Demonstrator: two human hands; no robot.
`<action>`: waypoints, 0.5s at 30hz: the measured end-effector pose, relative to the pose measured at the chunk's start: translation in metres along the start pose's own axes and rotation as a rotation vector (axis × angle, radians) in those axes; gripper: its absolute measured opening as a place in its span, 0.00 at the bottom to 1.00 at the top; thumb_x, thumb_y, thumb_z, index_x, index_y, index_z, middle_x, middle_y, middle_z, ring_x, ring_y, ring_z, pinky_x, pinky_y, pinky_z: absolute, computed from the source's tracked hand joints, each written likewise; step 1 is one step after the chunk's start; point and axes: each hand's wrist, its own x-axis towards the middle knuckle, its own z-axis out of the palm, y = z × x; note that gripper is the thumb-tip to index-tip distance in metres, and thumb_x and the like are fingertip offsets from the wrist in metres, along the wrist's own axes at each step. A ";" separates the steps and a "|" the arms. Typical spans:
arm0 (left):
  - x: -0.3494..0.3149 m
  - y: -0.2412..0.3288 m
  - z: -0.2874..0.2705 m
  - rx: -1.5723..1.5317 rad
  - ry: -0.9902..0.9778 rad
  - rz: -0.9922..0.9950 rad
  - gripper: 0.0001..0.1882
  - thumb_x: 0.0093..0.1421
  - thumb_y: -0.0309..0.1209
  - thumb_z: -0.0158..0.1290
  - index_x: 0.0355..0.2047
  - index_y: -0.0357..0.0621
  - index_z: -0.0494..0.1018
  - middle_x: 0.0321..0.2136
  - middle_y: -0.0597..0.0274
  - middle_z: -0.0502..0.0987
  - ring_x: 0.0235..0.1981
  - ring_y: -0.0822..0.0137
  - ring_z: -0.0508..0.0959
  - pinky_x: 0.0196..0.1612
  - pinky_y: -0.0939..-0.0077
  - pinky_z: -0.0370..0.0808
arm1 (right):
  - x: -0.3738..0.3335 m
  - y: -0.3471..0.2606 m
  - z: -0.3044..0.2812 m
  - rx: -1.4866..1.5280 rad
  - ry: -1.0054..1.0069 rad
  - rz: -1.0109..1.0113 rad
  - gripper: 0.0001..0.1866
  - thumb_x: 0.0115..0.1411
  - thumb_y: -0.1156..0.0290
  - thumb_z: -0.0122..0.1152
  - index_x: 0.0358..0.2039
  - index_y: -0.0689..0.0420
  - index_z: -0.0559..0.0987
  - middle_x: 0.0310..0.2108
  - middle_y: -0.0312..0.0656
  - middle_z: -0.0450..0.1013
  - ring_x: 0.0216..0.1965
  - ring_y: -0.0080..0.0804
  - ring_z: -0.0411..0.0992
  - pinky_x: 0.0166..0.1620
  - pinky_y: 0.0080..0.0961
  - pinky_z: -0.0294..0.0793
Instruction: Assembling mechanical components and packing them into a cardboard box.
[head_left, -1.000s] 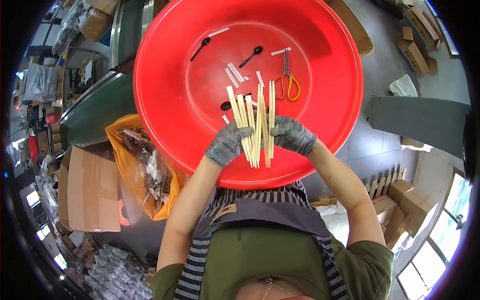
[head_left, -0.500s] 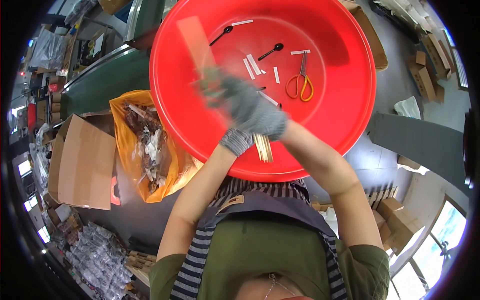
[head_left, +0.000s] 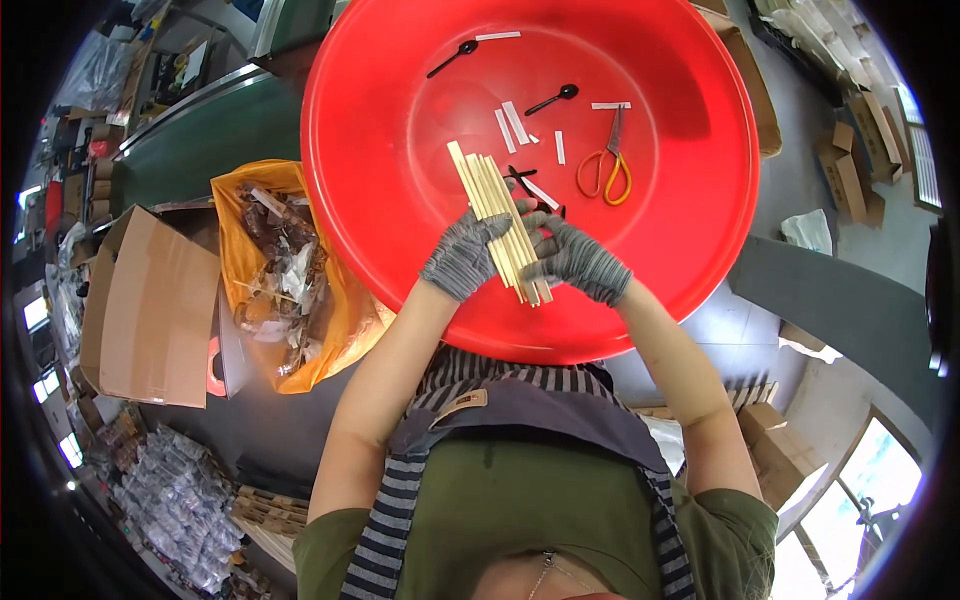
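Observation:
A bundle of pale wooden chopsticks [head_left: 492, 200] is held at a slant above the near part of a large red tub [head_left: 345, 170]. My left hand [head_left: 463, 255], in a grey knit glove, is closed round the bundle from the left, its thumb across the top. On the other side, my gloved right hand [head_left: 582, 264] grips the bundle's right edge with bent fingers; bare fingertips show. Just beyond the hands, a dark utensil [head_left: 518, 174] lies partly hidden. Scissors [head_left: 610, 170] with orange-yellow handles rest in the tub to the right.
Inside the tub lie two black spoons [head_left: 553, 99] [head_left: 453, 58] and several white paper strips [head_left: 515, 122]. An orange bag [head_left: 240, 215] of scraps leans at its left, next to a cardboard box [head_left: 155, 310]. A grey curved surface [head_left: 840, 285] stands at the right.
My right hand, blurred and crossed over the left with a blurred pale strip reaching far left, has come back to the bundle's right side. The chopsticks now show at full length between both hands.

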 end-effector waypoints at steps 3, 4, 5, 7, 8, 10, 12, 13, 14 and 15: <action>0.006 0.002 -0.004 0.059 -0.036 -0.063 0.25 0.55 0.29 0.52 0.52 0.40 0.59 0.44 0.49 0.70 0.47 0.52 0.71 0.49 0.55 0.72 | -0.002 0.021 0.005 0.152 -0.050 -0.075 0.24 0.48 0.76 0.63 0.46 0.59 0.66 0.33 0.39 0.72 0.37 0.26 0.71 0.37 0.23 0.73; 0.006 0.007 0.004 0.101 -0.078 -0.060 0.25 0.55 0.30 0.52 0.52 0.38 0.60 0.44 0.49 0.70 0.47 0.53 0.72 0.49 0.57 0.72 | -0.005 0.019 0.002 0.272 -0.094 -0.063 0.23 0.49 0.74 0.61 0.47 0.59 0.66 0.34 0.40 0.72 0.37 0.27 0.71 0.38 0.25 0.73; 0.007 0.011 0.010 0.143 -0.119 -0.057 0.25 0.55 0.31 0.52 0.51 0.36 0.60 0.44 0.49 0.70 0.47 0.54 0.72 0.48 0.59 0.72 | -0.006 0.019 -0.002 0.392 -0.139 -0.051 0.23 0.51 0.73 0.60 0.48 0.59 0.67 0.34 0.40 0.72 0.38 0.27 0.71 0.38 0.26 0.73; 0.009 0.014 0.014 0.188 -0.098 -0.047 0.28 0.54 0.34 0.53 0.52 0.32 0.59 0.45 0.46 0.70 0.47 0.53 0.72 0.49 0.61 0.71 | -0.006 0.022 -0.015 0.403 -0.182 -0.056 0.26 0.52 0.66 0.61 0.49 0.61 0.66 0.38 0.41 0.71 0.39 0.28 0.71 0.39 0.26 0.74; 0.011 0.016 0.013 0.171 -0.128 -0.070 0.30 0.53 0.34 0.53 0.52 0.31 0.58 0.46 0.44 0.69 0.47 0.52 0.72 0.50 0.60 0.71 | -0.007 0.023 -0.023 0.481 -0.293 -0.036 0.29 0.50 0.62 0.62 0.50 0.62 0.66 0.39 0.41 0.70 0.40 0.29 0.71 0.40 0.27 0.74; 0.012 0.020 0.019 0.172 -0.144 -0.102 0.31 0.52 0.35 0.54 0.52 0.30 0.58 0.46 0.41 0.69 0.47 0.52 0.72 0.51 0.59 0.69 | -0.008 0.023 -0.023 0.562 -0.335 -0.057 0.35 0.47 0.56 0.65 0.50 0.64 0.65 0.41 0.43 0.70 0.41 0.31 0.71 0.43 0.29 0.74; 0.014 0.022 0.021 0.193 -0.157 -0.119 0.33 0.52 0.36 0.54 0.54 0.31 0.57 0.48 0.45 0.68 0.49 0.54 0.71 0.52 0.61 0.69 | -0.011 0.019 -0.023 0.587 -0.321 -0.063 0.35 0.48 0.56 0.64 0.51 0.64 0.65 0.41 0.43 0.70 0.41 0.32 0.71 0.43 0.30 0.74; 0.014 0.023 0.022 0.215 -0.170 -0.131 0.34 0.51 0.37 0.54 0.55 0.32 0.56 0.49 0.48 0.67 0.50 0.56 0.70 0.52 0.63 0.68 | -0.011 0.018 -0.023 0.607 -0.309 -0.070 0.35 0.48 0.56 0.64 0.51 0.64 0.65 0.41 0.43 0.70 0.41 0.32 0.71 0.43 0.31 0.74; 0.014 0.023 0.020 0.217 -0.169 -0.131 0.34 0.51 0.37 0.54 0.55 0.32 0.56 0.49 0.48 0.67 0.50 0.56 0.70 0.52 0.63 0.68 | -0.009 0.019 -0.023 0.608 -0.311 -0.072 0.35 0.48 0.56 0.64 0.51 0.64 0.65 0.41 0.43 0.70 0.41 0.32 0.71 0.43 0.31 0.74; 0.016 0.024 0.017 0.219 -0.156 -0.130 0.35 0.51 0.37 0.54 0.55 0.32 0.56 0.49 0.48 0.67 0.50 0.56 0.70 0.52 0.63 0.68 | -0.007 0.021 -0.025 0.605 -0.321 -0.080 0.34 0.49 0.57 0.63 0.51 0.64 0.65 0.41 0.43 0.70 0.42 0.32 0.71 0.44 0.30 0.74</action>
